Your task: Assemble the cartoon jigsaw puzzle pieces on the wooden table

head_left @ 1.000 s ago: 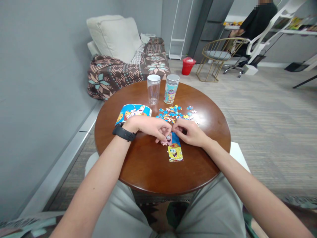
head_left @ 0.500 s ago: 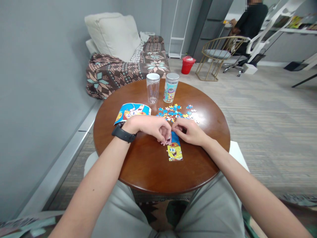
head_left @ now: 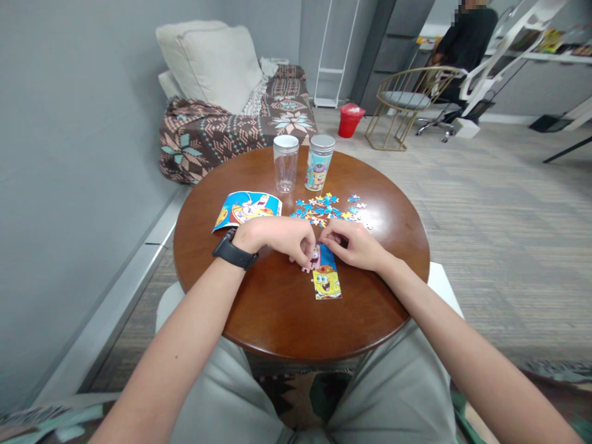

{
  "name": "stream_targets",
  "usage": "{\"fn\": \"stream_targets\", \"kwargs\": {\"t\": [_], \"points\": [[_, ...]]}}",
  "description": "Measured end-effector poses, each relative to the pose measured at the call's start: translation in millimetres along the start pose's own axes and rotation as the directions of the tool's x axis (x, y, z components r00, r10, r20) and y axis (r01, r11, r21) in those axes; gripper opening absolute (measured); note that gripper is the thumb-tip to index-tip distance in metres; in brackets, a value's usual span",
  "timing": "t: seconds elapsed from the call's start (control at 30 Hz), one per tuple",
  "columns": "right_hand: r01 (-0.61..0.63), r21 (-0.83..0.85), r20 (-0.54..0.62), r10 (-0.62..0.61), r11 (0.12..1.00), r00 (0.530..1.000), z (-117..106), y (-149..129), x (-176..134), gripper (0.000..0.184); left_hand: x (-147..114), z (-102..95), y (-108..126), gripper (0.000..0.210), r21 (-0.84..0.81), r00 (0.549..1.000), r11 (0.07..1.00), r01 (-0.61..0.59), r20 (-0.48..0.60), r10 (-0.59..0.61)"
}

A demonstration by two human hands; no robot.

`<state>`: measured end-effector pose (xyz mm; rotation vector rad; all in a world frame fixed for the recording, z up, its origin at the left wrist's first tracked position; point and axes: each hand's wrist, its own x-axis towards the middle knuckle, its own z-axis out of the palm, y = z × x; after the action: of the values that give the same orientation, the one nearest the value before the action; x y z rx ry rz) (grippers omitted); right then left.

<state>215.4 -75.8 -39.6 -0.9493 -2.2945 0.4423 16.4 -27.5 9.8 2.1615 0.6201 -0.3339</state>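
My left hand [head_left: 292, 238], with a black watch [head_left: 235, 249] on its wrist, is closed, its fingertips down at the pink puzzle pieces [head_left: 314, 258] on the left edge of a small joined puzzle [head_left: 327, 283]. That puzzle lies flat, showing a yellow cartoon face below a blue strip. My right hand [head_left: 355, 244] rests beside its upper right corner, thumb and fingers pinched together. Whatever the right fingertips hold, if anything, is hidden. Just beyond both hands spreads a pile of loose puzzle pieces [head_left: 319, 208].
A picture sheet [head_left: 245, 206] lies left of the pile on the round wooden table [head_left: 277, 320]. Behind stand a clear jar [head_left: 285, 166] and a printed jar [head_left: 319, 165]. Farther off are a red bin [head_left: 350, 121], a gold chair [head_left: 407, 100] and a person [head_left: 469, 40] in black.
My left hand has drawn slightly left, uncovering more of the pink pieces with a face on them. The right hand has hardly moved.
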Motion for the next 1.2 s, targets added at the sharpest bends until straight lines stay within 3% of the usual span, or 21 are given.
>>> {"fn": "stream_targets", "kwargs": {"t": [0.33, 1.2], "points": [[0.002, -0.008, -0.001, -0.002, 1.0, 1.0, -1.3, -2.8, 1.7, 0.01, 1.3, 3.0, 3.8, 0.016, 0.075, 1.0, 0.997, 0.029, -0.002, -0.029], [-0.009, -0.015, 0.018, 0.009, 1.0, 1.0, 0.1, -0.6, 1.3, 0.009, 4.3, 4.1, 0.3, 0.018, 0.07, 0.999, 0.997, 0.045, -0.015, -0.044]]}}
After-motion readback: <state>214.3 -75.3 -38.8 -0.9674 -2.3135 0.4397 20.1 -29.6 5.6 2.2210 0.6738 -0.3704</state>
